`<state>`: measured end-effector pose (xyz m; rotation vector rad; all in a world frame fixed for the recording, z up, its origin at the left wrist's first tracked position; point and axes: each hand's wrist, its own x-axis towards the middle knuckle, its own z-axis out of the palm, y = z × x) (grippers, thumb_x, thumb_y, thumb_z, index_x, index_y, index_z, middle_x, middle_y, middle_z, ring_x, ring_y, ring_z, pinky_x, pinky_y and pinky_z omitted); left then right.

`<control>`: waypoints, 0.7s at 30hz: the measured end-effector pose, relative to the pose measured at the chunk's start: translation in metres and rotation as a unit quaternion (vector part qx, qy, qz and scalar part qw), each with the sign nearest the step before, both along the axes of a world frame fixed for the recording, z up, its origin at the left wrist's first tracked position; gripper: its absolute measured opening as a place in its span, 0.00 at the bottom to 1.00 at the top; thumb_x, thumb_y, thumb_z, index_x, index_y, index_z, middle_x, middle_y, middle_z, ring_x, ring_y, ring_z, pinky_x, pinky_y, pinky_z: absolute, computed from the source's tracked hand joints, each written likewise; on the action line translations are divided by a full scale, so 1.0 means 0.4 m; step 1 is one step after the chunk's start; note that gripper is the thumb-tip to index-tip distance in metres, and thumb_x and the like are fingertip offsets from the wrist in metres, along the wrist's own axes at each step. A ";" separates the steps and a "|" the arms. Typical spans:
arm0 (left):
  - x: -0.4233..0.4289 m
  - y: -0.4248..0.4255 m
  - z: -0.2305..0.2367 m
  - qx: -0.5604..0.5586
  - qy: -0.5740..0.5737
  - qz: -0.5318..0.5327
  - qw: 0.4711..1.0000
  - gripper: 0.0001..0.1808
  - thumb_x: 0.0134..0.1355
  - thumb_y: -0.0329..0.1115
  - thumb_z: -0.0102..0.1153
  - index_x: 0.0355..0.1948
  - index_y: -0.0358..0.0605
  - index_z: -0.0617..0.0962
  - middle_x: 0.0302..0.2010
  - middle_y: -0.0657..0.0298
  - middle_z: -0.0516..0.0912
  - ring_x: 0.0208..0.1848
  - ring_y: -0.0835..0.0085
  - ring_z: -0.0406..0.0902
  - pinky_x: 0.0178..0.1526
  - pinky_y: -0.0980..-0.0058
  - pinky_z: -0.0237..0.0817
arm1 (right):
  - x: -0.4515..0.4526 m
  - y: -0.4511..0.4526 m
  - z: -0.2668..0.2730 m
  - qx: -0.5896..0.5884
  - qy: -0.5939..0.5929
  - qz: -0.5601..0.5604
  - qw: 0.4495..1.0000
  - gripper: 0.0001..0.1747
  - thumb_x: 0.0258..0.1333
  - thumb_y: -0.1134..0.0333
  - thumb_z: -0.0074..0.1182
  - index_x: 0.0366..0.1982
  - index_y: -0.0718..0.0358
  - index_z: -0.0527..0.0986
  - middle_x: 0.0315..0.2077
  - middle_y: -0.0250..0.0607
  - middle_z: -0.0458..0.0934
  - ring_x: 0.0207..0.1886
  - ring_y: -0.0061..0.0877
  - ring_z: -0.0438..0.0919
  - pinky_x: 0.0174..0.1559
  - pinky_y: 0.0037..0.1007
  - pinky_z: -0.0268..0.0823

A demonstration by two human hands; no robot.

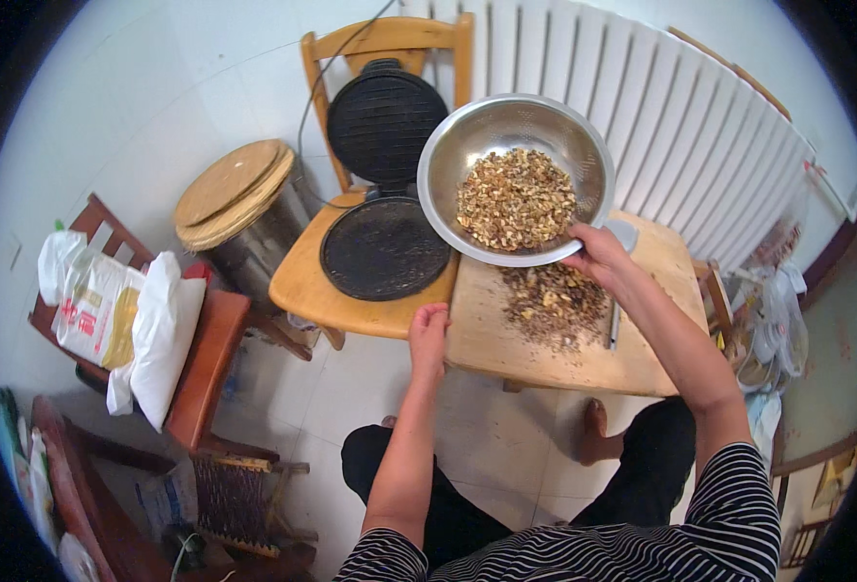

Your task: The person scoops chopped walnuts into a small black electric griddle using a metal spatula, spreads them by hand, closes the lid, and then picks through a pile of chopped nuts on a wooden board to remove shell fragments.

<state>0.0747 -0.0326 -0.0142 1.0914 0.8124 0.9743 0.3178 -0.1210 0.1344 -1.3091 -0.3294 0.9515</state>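
My right hand (pixel 597 254) grips the near rim of a perforated steel colander (pixel 465 138), its thumb over the edge. Chopped nuts (pixel 517 200) lie in the colander. Below it, more nut pieces and dark crumbs (pixel 556 309) are spread on a wooden board or tabletop (pixel 646 364), beside a metal rod or handle (pixel 614 326). My left hand (pixel 429 324), fingers curled together, is at the front corner of a wooden chair seat (pixel 370 320); whether it holds anything is unclear. On that seat stands an opened black electric griddle (pixel 385 247).
Left of the chair is a metal bin with round woven lids (pixel 228 182). White sacks (pixel 159 327) lie on a reddish-brown chair (pixel 214 356). A white radiator (pixel 617 94) is behind the colander, and plastic bags (pixel 777 327) hang at the right. A small stool (pixel 236 502) stands lower left.
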 end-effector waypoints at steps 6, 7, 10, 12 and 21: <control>-0.014 0.006 0.031 -0.022 -0.042 -0.008 0.999 0.07 0.56 0.30 0.48 0.36 0.44 0.74 0.30 0.69 0.75 0.32 0.82 0.70 0.35 0.84 0.60 | -0.070 0.246 -0.088 0.040 -0.126 0.030 0.991 0.24 0.46 0.80 0.40 0.49 0.69 0.56 0.30 0.48 0.71 0.19 0.30 0.74 0.13 0.24 0.71; -0.021 0.008 0.035 -0.027 -0.048 -0.010 0.998 0.07 0.56 0.30 0.48 0.36 0.43 0.74 0.31 0.69 0.75 0.32 0.82 0.70 0.35 0.84 0.61 | -0.090 0.266 -0.088 0.024 -0.158 0.040 0.986 0.28 0.46 0.79 0.39 0.52 0.67 0.53 0.32 0.49 0.71 0.21 0.30 0.75 0.14 0.24 0.71; -0.032 0.011 0.046 -0.041 -0.073 -0.018 0.996 0.06 0.57 0.29 0.47 0.35 0.42 0.73 0.31 0.68 0.75 0.32 0.82 0.70 0.37 0.84 0.62 | -0.120 0.329 -0.129 0.047 -0.224 0.007 0.973 0.28 0.45 0.79 0.41 0.52 0.62 0.54 0.33 0.44 0.69 0.23 0.28 0.74 0.16 0.27 0.73; -0.035 0.013 0.045 -0.049 -0.091 -0.019 0.994 0.06 0.57 0.29 0.47 0.35 0.42 0.73 0.32 0.68 0.76 0.32 0.81 0.70 0.37 0.84 0.62 | -0.123 0.369 -0.156 0.062 -0.302 -0.006 0.951 0.28 0.46 0.78 0.42 0.52 0.61 0.55 0.33 0.42 0.70 0.26 0.27 0.75 0.19 0.27 0.72; -0.050 0.017 0.052 -0.059 -0.121 -0.025 0.991 0.07 0.57 0.29 0.47 0.36 0.43 0.73 0.31 0.68 0.76 0.32 0.83 0.70 0.36 0.84 0.61 | -0.158 0.446 -0.156 0.010 -0.550 -0.019 0.835 0.40 0.45 0.72 0.45 0.62 0.57 0.48 0.39 0.59 0.74 0.40 0.44 0.75 0.44 0.35 0.66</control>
